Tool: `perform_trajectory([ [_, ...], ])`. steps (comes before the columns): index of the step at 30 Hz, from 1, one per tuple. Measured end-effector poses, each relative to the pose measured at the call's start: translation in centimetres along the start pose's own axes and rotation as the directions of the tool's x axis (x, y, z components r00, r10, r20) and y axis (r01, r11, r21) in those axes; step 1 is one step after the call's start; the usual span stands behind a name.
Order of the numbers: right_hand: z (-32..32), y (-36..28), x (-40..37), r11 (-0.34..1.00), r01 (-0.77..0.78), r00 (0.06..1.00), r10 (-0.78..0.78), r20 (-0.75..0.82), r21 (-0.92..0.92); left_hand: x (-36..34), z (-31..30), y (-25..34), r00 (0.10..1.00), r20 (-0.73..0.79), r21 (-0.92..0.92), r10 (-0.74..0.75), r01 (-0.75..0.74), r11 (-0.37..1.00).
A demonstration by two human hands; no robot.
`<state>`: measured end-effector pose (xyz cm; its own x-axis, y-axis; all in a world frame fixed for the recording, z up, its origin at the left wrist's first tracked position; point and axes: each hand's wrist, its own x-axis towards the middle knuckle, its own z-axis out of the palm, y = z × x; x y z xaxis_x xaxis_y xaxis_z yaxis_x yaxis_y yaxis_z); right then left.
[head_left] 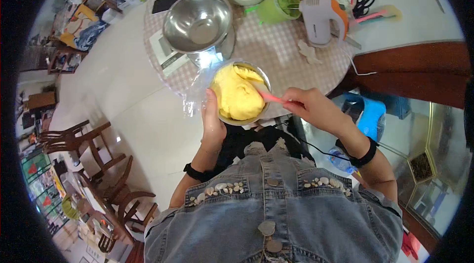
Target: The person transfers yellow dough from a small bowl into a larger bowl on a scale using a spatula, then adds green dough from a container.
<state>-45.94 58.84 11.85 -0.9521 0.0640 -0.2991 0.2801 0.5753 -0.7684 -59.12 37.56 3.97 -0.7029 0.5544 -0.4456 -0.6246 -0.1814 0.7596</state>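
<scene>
1. At 9 o'clock from the bowl in hand, off the table, stand dark wooden chairs; I count at least two.
2. A clear plastic film, one sheet, hangs crumpled at the 9 o'clock side of the small round steel bowl, apparently peeled aside to open the top.
3. The left hand cups that bowl's 8 o'clock wall, fingers together and pressed flat on the metal, probably to brace it against sliding.
4. The bowl sits at the near edge of the round checked table and holds one lump of soft yellow dough.
5. At 12 o'clock is one larger empty stainless bowl, so steel bowls total two.
6. The right hand is closed, pinching the handle of one pink spatula; its blade lies in the dough.
7. At 1 o'clock lies one white-and-orange hand mixer.
</scene>
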Motion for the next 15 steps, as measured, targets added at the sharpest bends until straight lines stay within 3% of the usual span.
perform_trajectory([
  [1,0.5,-0.3,0.5,1.0,0.017,1.0,-0.017,0.002,0.015,-0.5,0.1,0.9,1.0,-0.013,0.016,0.009,-0.008,1.0],
  [3,1.4,-1.1,1.5,0.977,0.025,1.0,-0.023,-0.012,0.214,-1.0,0.2,2.4,0.991,-0.072,0.049,0.114,-0.11,0.993],
  [5,3.1,-0.8,3.0,0.959,0.136,0.991,-0.13,-0.041,0.248,-1.1,-0.2,3.7,0.981,-0.109,0.073,0.163,-0.156,0.985],
  [7,5.1,-1.2,4.5,0.774,-0.029,0.997,-0.027,0.079,0.633,-1.2,-0.7,4.8,0.947,-0.196,0.08,0.255,-0.244,0.966],
  [9,5.9,-2.9,5.9,0.755,0.006,0.997,-0.058,0.057,0.655,-1.2,-1.1,6.1,0.925,-0.25,0.096,0.285,-0.269,0.958],
  [11,6.4,-4.8,7.0,0.536,-0.191,0.977,0.019,0.214,0.822,-0.9,-2.2,7.1,0.902,-0.3,0.11,0.311,-0.291,0.95],
  [13,7.3,-6.3,8.0,0.49,-0.206,0.975,0.024,0.223,0.847,-0.4,-3.6,8.1,0.867,-0.294,0.27,0.402,-0.328,0.905],
  [15,8.3,-7.3,9.1,0.357,-0.209,0.978,0.055,0.203,0.91,-0.1,-4.0,9.6,0.851,-0.313,0.312,0.422,-0.328,0.892],
])
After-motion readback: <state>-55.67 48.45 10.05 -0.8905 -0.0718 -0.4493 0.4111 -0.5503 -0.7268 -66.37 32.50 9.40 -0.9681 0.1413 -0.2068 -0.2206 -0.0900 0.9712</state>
